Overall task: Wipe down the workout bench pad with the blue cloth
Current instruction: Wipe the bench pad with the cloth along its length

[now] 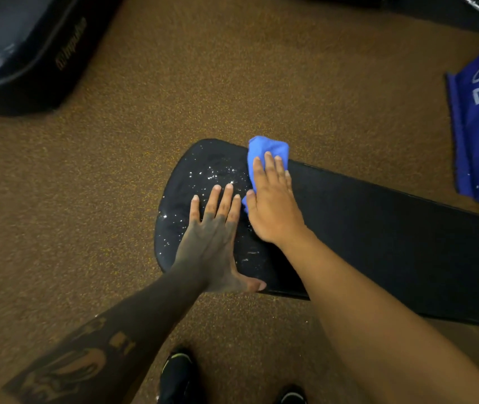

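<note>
I'm looking straight down at the bench pad (363, 228), a long black surface running from centre frame out to the right edge, its rounded end at the middle of the picture. That rounded end glitters with wet droplets (203, 173); the stretch to the right looks dull and matte.

My right hand (273, 205) lies flat, palm down, on the blue cloth (264, 148), which is bunched just above centre at the pad's upper edge. The fingers are spread and pressing, not curled, so this grip is apart, pinning the cloth rather than clamping it. A little blue also peeks out by the thumb.

My left hand (212, 237) is flat on the wet end, just beside the right, fingers splayed, thumb hooked near the lower edge. Its grip is apart too, holding nothing; I judge that it steadies the pad.

The cloth looks soft, light and floppy, so it will likely ball up and slide under the palm; pressure from a flat hand suits it best. The pad looks firm and slick where wet, so a hand could skid there.

Brown speckled floor (86, 228) lies all around.
</note>
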Demonstrator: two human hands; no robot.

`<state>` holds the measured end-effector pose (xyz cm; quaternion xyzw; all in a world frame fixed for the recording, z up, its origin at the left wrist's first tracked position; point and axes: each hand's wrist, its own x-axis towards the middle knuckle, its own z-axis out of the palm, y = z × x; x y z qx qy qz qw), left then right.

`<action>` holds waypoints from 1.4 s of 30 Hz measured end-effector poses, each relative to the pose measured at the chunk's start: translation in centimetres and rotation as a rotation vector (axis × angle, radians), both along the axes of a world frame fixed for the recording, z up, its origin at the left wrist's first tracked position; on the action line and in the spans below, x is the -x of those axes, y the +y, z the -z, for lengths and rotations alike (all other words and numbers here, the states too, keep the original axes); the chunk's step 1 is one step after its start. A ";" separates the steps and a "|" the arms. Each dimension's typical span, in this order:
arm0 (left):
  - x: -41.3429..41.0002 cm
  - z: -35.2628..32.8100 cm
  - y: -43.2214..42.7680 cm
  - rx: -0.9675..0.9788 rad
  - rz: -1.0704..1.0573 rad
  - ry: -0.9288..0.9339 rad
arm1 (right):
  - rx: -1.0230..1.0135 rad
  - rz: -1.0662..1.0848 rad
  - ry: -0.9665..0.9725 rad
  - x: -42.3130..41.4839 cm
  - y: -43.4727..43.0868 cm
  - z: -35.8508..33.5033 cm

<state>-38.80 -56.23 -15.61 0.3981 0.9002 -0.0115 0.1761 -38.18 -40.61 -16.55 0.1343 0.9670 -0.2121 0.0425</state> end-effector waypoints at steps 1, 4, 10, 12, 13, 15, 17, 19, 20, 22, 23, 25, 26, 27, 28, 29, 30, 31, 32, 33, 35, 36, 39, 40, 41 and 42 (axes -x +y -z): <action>0.0 0.0 -0.1 0.000 -0.001 -0.004 | 0.004 -0.103 0.014 -0.9 0.1 -0.1; 0.1 -0.2 0.0 0.004 -0.002 -0.008 | -0.010 -0.256 0.011 -2.4 1.2 -0.2; 0.1 0.0 0.0 0.009 0.000 0.003 | 0.013 -0.088 0.004 -0.5 -0.2 -0.3; 0.1 0.0 -0.2 -0.010 0.010 -0.001 | 0.034 -0.114 -0.008 -1.7 -0.4 -0.4; 0.2 0.0 -0.4 -0.035 0.014 -0.006 | 0.048 -0.123 -0.016 -2.2 -0.3 -0.7; 0.7 0.0 -0.7 -0.126 -0.011 -0.014 | 0.083 -0.095 0.007 -2.1 0.3 -1.3; 1.6 0.1 -0.9 -0.270 -0.145 -0.001 | 0.061 -0.067 0.049 -1.2 0.6 -1.4; 3.1 0.2 -1.1 -0.357 -0.347 0.023 | 0.020 -0.065 0.010 -0.3 0.4 -1.0; 4.2 0.5 -1.2 -0.368 -0.444 0.029 | 0.004 -0.056 -0.025 0.1 0.2 -0.6; 6.3 0.9 -1.7 -0.383 -0.623 -0.035 | -0.025 -0.027 -0.051 0.4 -0.3 -0.1; 7.2 1.0 -2.0 -0.401 -0.696 -0.106 | -0.033 -0.014 -0.045 0.6 -0.6 0.0; 8.5 1.2 -2.4 -0.449 -0.769 -0.252 | -0.043 0.005 -0.033 1.3 -0.8 0.2; 8.7 1.3 -2.6 -0.470 -0.777 -0.301 | -0.045 0.009 -0.029 1.7 -0.8 0.2; 8.9 1.3 -2.7 -0.490 -0.784 -0.340 | -0.048 0.011 -0.028 2.3 -0.9 0.1; 9.1 1.3 -2.9 -0.520 -0.797 -0.379 | -0.052 0.012 -0.028 2.9 -0.9 0.1; 9.3 1.3 -3.0 -0.556 -0.815 -0.420 | -0.055 0.011 -0.030 3.6 -1.0 0.1; 9.5 1.4 -3.2 -0.600 -0.827 -0.463 | -0.055 0.011 -0.035 4.4 -1.1 0.2; 9.7 1.5 -3.4 -0.633 -0.831 -0.506 | -0.050 0.012 -0.043 5.2 -1.1 0.2; 9.8 1.6 -3.5 -0.663 -0.830 -0.543 | -0.043 0.017 -0.047 5.9 -1.2 0.3; 9.9 1.8 -3.7 -0.686 -0.834 -0.572 | -0.033 0.022 -0.046 6.3 -1.2 0.3; 10.1 2.1 -4.1 -0.720 -0.864 -0.631 | 0.000 0.014 -0.044 6.3 -1.6 0.1; 10.1 2.5 -4.3 -0.720 -0.887 -0.647 | 0.020 -0.022 -0.045 5.6 -2.1 -0.1; 10.2 2.8 -4.5 -0.720 -0.911 -0.659 | 0.048 -0.142 -0.027 2.8 -4.4 -0.4; 10.2 2.8 -4.5 -0.723 -0.915 -0.667 | 0.040 -0.139 -0.026 2.6 -4.9 -0.2; 10.2 2.8 -4.4 -0.732 -0.924 -0.674 | 0.028 -0.112 -0.032 3.1 -5.1 0.0; 10.3 2.9 -4.4 -0.754 -0.932 -0.694 | 0.017 -0.072 -0.035 4.0 -5.3 0.2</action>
